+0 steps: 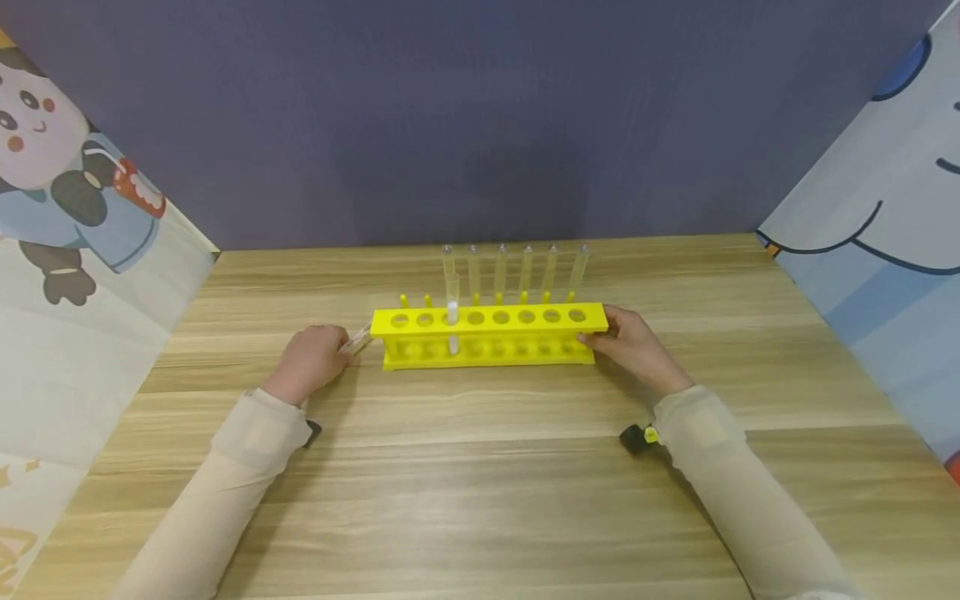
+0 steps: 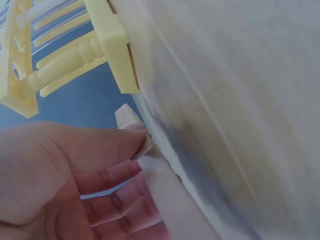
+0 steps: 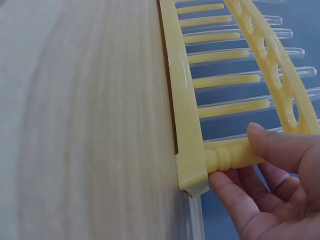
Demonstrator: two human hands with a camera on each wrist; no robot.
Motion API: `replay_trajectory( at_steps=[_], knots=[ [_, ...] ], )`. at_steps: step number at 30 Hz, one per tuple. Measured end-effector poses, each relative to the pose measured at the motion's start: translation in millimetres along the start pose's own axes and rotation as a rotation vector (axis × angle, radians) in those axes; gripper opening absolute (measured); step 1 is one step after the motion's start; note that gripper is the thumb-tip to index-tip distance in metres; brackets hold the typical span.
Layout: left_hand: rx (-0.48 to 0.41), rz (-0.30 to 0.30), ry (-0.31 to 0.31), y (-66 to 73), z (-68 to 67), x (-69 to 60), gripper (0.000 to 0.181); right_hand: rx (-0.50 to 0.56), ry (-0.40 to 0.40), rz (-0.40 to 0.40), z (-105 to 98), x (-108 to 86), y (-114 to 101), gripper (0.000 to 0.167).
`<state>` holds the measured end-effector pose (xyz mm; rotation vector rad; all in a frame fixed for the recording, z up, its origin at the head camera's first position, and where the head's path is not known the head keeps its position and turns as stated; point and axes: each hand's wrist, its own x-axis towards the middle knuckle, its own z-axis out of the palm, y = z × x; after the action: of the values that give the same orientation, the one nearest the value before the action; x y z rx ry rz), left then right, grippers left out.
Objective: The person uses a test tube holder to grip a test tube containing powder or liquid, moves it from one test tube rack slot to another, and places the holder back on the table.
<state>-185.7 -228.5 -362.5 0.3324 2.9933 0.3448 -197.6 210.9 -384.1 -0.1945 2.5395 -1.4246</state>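
left fingers (image 2: 121, 202) pinch clip (image 2: 169, 192), right fingers (image 3: 235, 200) grip rack (image 1: 488, 320)

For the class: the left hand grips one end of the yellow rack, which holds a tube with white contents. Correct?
Not the left hand: the head view shows the right hand gripping one end of the yellow rack, which holds a tube with white contents.

Cropped yellow rack (image 3: 186, 100) (both wrist views)
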Motion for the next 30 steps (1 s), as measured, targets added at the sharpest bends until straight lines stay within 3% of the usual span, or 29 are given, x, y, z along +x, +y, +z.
replay_trajectory(
  at_steps=[7,18,30],
  knots=[
    [-0.006,-0.001,0.094,-2.0,-8.6,-3.8,0.027,0.005,-0.001,-0.008,0.7,0.3,-1.6,0.048],
    [-0.006,0.082,0.249,16.4,-33.8,-15.1,0.021,0.017,-0.001,0.002,-1.2,-0.3,0.9,0.047],
    [-0.037,0.13,0.4,32.6,-45.1,-24.2,0.021,0.018,-0.001,-0.017,-0.1,-0.5,-0.2,0.047]
  ],
)
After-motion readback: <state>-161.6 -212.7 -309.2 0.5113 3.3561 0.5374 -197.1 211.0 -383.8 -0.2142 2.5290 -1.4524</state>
